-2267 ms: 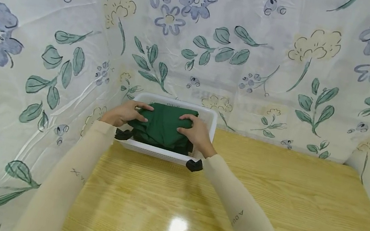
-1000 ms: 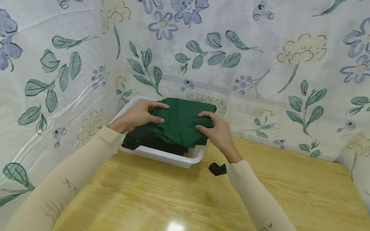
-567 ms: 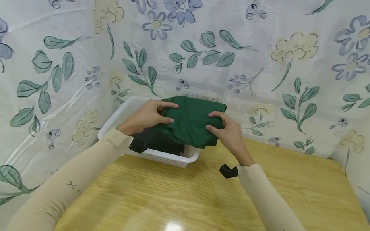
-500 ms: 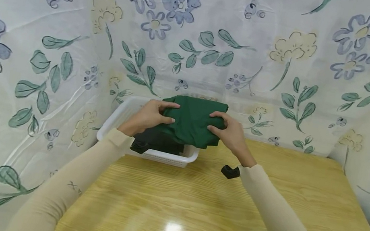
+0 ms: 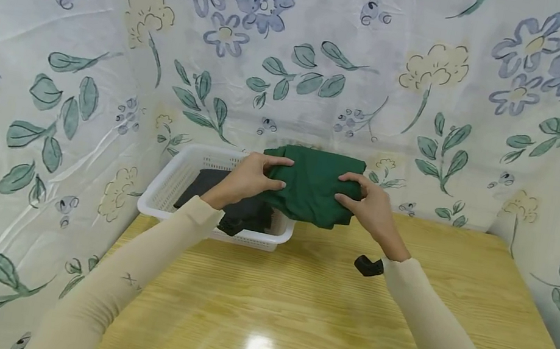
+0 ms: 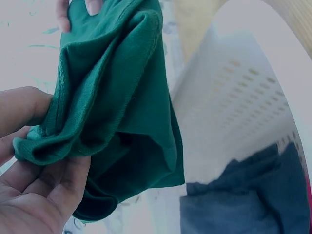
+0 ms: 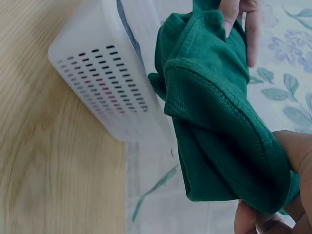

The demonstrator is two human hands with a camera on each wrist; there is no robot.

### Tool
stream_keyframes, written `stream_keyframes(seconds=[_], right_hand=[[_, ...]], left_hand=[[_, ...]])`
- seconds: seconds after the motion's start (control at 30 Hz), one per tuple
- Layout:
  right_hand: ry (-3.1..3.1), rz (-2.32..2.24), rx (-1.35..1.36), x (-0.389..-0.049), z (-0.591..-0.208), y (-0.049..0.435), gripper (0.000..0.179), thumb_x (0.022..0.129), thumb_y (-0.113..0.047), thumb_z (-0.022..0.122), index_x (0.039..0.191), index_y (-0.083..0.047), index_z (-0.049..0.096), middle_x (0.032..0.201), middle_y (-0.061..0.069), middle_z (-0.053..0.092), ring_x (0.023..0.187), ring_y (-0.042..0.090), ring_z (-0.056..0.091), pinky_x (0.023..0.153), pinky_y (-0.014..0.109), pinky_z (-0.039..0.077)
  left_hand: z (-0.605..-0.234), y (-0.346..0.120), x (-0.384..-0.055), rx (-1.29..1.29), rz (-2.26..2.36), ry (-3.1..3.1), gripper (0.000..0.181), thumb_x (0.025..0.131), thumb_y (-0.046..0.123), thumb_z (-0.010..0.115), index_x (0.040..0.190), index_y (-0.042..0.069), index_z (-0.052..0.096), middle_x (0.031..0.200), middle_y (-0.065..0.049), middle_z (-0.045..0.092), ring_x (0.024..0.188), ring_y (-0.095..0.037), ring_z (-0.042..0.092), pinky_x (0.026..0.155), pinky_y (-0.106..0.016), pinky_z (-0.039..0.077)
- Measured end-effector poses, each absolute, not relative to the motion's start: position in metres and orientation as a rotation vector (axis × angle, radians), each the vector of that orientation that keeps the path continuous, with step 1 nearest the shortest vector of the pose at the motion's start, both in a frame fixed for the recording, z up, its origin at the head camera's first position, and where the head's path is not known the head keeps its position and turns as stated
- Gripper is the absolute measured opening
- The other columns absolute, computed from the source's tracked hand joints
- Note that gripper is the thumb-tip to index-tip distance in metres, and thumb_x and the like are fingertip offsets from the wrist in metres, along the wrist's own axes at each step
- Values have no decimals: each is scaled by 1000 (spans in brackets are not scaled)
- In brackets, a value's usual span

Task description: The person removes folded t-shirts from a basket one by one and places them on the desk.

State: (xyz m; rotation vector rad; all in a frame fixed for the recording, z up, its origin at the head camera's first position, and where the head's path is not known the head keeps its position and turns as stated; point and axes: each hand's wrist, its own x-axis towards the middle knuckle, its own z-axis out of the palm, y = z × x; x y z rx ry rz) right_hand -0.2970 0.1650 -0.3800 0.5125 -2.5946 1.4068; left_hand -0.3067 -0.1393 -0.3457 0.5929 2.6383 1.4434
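Note:
A folded dark green garment [image 5: 311, 186] with stitched, ribbed edges hangs in the air between both hands, overlapping the basket's right end in the head view. My left hand [image 5: 251, 179] grips its left side, thumb on the near face; the left wrist view shows fingers curled under the folded layers [image 6: 102, 92]. At the opposite side my right hand [image 5: 372, 205] pinches the garment's edge, and in the right wrist view its fingers wrap the rounded fold [image 7: 229, 131]. Below and left, a white perforated basket [image 5: 157, 191] holds dark folded cloth [image 5: 206, 184].
The basket stands on a wood-grain table [image 5: 318, 310] near the left and back. A floral-printed sheet [image 5: 308, 37] covers the back and side walls. Black camera mounts [image 5: 369, 266] stick out below the wrists. Something red shows through the basket's holes in the right wrist view.
Both hands have lifted the green garment up from inside the basket and carried it rightward. The dark cloth that lay under it is now exposed, and the view has shifted slightly right.

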Motion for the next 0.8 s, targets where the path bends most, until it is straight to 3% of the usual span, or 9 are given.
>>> stream_keyframes(seconds=[0.2,0.4,0.5,0.7,0.8], right_hand=[[-2593,1404,495,-296,-386,184,37,96,-26,77,131,-20,67,120,16,69,92,30,68,68,37,53],[-2589,1415,457,-294,-393,203,38,96,-26,76,132,-20,67,117,17,70,95,30,68,70,36,55],[-2589,1400,443,-292,-397,213,39,96,-28,76,133,-20,66,119,16,69,95,29,68,69,35,54],[-2616,1397,393,-287,-405,232,40,96,-30,76,133,-20,65,123,17,68,90,31,65,65,34,49],[-2619,1422,377,-287,-410,240,41,97,-28,75,135,-18,65,128,18,66,98,32,66,69,33,52]], left_hand=[[-349,-119,-308,628,1406,2681,51,95,11,76,144,20,63,87,-10,61,83,-18,58,72,-32,47],[-350,-100,-309,705,1370,2687,51,95,11,75,144,19,63,81,-5,63,82,-17,64,70,-31,47],[-351,-89,-310,752,1336,2689,52,96,11,75,146,18,61,70,-11,60,72,-21,62,68,-32,46],[-355,-68,-312,806,1263,2718,53,95,11,75,146,16,61,93,-4,75,85,-17,67,71,-31,47],[-357,-57,-313,818,1201,2748,53,95,12,75,146,16,61,82,-8,71,82,-16,66,73,-30,46]])
